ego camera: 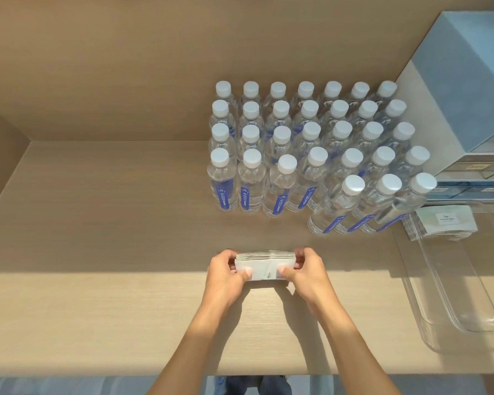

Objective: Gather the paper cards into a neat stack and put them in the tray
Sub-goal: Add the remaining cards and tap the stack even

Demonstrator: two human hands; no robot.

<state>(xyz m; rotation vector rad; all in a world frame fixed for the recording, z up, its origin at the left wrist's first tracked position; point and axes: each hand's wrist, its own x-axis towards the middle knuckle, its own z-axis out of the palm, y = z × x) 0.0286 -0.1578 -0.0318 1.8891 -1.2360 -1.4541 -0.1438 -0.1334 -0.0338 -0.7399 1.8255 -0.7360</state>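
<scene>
A thick stack of white paper cards (264, 265) stands on its long edge on the wooden table, in the middle near me. My left hand (227, 273) grips its left end and my right hand (305, 270) grips its right end, thumbs pressed on the near face. A clear plastic tray (465, 303) lies at the right side of the table. At its far end lies another stack of cards (445, 222), fanned a little.
Several rows of water bottles (311, 155) with white caps stand behind the hands, reaching to the tray's far end. A pale blue drawer box (462, 104) rises at the far right. The table's front edge (183, 373) runs just below my forearms.
</scene>
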